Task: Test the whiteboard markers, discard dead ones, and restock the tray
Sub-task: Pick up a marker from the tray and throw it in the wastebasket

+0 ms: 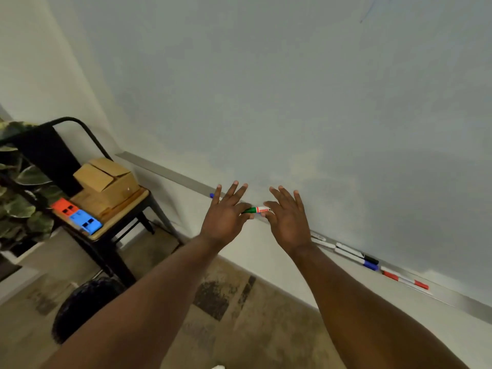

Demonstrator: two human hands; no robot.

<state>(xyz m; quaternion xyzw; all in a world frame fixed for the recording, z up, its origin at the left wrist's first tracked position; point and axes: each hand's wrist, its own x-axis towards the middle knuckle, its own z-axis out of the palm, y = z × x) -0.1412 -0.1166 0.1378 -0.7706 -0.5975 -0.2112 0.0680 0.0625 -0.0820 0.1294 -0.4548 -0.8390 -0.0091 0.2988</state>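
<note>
Green marker [255,209] lies level, just in front of the tray [170,173], held between both hands. The green end goes into the left hand [226,213] and the white-and-red labelled end into the right hand [287,218]. Left hand: thumb and forefinger pinch the green end, the other fingers straight and fanned up toward the whiteboard [319,102]. Right hand: the same kind of grip, thumb and forefinger closed on the label end, the rest of the fingers spread. Only the short middle stretch of the barrel shows; both tips are hidden by fingers, so cap on or off cannot be told. Tray runs along the board's lower edge, slanting down to the right. In it, just behind the left fingers, a blue cap [211,195] peeks out. Right of the right wrist lie more markers in the tray: a black marker [358,253] and a blue marker [358,259] side by side, then a red marker [404,280] farther right. A faint blue stroke [372,10] shows high on the board. To the left, well apart, a chair [125,209] carries a cardboard box [106,182], a red block [64,206] and a blue block [85,222]. Plant [21,182] at the far left; a black bin [82,304] on the floor below the chair.
</note>
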